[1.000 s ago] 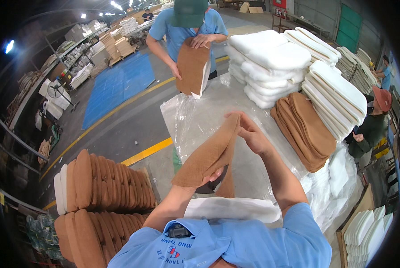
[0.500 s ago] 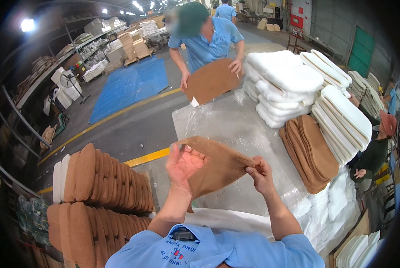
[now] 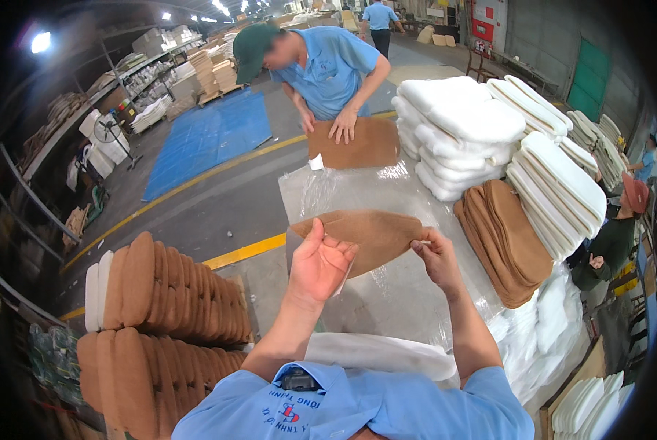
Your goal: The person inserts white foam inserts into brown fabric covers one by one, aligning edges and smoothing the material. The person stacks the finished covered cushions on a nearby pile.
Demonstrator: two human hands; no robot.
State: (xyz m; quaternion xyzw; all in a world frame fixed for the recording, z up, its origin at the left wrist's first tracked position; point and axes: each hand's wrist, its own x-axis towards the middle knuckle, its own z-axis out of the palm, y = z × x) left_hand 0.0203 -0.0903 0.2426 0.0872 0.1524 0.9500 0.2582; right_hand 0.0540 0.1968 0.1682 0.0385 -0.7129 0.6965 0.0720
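A brown fabric cover (image 3: 376, 235), long and rounded, is held up in front of me above the table. My right hand (image 3: 437, 253) pinches its right end between thumb and fingers. At the left end, my left hand (image 3: 319, 265) lies against the cover with the palm turned up, thumb out and fingers loosely extended. A thin pale edge of the cover shows beside those fingers. Across the table, a co-worker (image 3: 328, 70) in a blue shirt and green cap bends over another brown piece (image 3: 369, 147), both hands at it; a small white tag hangs from its corner.
A plastic-covered table (image 3: 372, 308) lies under my hands. To its right stand a brown stack (image 3: 501, 242), white padded pieces (image 3: 460, 117) and pale layered pads (image 3: 556, 194). Rows of brown pieces (image 3: 174, 286) stand at my left. A white roll (image 3: 380, 352) lies near my body.
The cover has turned flatter, its face now spread more toward the far side. My left palm has come into fuller view. The co-worker has lowered the other brown piece onto the table and leaned left.
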